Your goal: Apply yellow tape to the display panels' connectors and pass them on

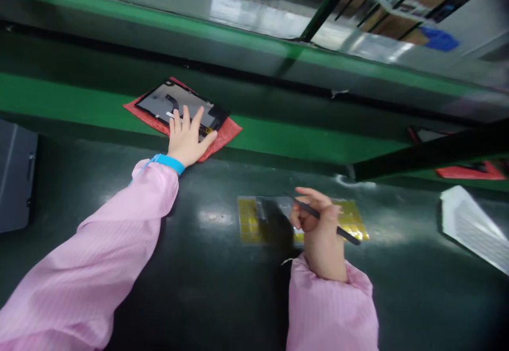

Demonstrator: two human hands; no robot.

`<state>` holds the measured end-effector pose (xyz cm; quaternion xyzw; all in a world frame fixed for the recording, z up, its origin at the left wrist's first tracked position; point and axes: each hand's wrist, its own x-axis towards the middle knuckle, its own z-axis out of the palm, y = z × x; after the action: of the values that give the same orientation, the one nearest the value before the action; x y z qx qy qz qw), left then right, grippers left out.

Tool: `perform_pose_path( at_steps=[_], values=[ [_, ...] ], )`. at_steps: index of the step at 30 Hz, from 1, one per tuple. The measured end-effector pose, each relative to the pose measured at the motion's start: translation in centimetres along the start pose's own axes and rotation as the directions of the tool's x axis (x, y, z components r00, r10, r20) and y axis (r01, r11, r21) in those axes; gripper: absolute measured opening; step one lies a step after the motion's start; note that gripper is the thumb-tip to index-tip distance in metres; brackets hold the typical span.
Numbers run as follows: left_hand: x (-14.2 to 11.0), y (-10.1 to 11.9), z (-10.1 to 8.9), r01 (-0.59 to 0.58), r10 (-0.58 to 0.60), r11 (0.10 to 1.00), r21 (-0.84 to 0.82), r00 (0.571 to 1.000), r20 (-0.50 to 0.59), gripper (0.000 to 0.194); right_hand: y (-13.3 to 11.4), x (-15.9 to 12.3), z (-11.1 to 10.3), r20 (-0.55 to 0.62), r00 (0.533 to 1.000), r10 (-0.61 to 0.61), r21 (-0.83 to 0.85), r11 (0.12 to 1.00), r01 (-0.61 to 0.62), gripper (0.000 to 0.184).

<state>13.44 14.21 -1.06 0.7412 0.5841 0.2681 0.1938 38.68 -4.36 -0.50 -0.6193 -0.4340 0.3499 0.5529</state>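
Note:
My left hand (186, 138), with a blue band at the wrist, lies with fingers spread on a flat screen panel (159, 98). That panel has a grey back, black edges and a dark ribbon cable. Under it is a red plastic bag (228, 132), on the green strip beyond the dark worktop. My right hand (320, 229) is raised over the worktop, its fingers closed around dark tweezers (348, 235). Below that hand lies a clear sheet with yellow tape pieces (248, 221), partly hidden by the hand and its shadow.
A grey box (16, 176) stands at the left edge. To the right are a white tray-like object (473, 229) and another red bag (473, 173) with a dark panel, behind a slanting dark green post (429, 152). A green rail (159, 17) runs across the back.

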Motion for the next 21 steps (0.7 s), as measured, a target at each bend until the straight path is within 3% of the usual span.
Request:
perform_pose_path(
  at_steps=[2,3,5,8,11,14,16,21],
  values=[
    [1.2,1.4,1.2,0.025,-0.030,0.988,-0.153,0.999,-0.027,0.057,-0.2,-0.1,0.4,0.028,0.996,0.080,-0.030,0.996,-0.079,0.046],
    [1.0,2.0,1.6,-0.025,0.019,0.981,-0.194,0.999,-0.032,0.053,-0.3,-0.2,0.8,0.052,0.992,0.118,-0.047,0.992,-0.116,0.042],
    [-1.2,3.0,2.1,-0.224,0.229,0.954,-0.199,0.973,0.003,0.049,-0.2,-0.6,1.4,0.103,0.981,0.167,-0.068,0.985,-0.161,0.039],
    [-6.5,3.8,1.7,-0.498,0.527,0.847,-0.184,0.831,0.176,0.049,0.0,-1.0,2.0,0.128,0.973,0.191,-0.089,0.980,-0.180,0.038],
    [-11.4,3.8,0.4,-0.599,0.601,0.791,-0.124,0.723,0.340,0.040,0.0,-1.1,2.1,0.120,0.969,0.216,-0.119,0.972,-0.202,0.036],
    [-13.8,3.4,-0.6,-0.696,0.650,0.713,-0.080,0.614,0.449,0.039,-0.3,-0.9,2.1,0.143,0.953,0.265,-0.131,0.960,-0.247,0.034],
    [-14.3,3.2,-0.9,-0.712,0.644,0.701,-0.051,0.600,0.475,0.042,-0.5,-0.8,2.2,0.154,0.945,0.289,-0.130,0.954,-0.271,0.035],
    [-14.1,3.2,-0.6,-0.706,0.629,0.707,-0.028,0.612,0.479,0.041,-0.6,-0.5,2.8,0.155,0.939,0.307,-0.107,0.950,-0.293,0.039]
  ],
)
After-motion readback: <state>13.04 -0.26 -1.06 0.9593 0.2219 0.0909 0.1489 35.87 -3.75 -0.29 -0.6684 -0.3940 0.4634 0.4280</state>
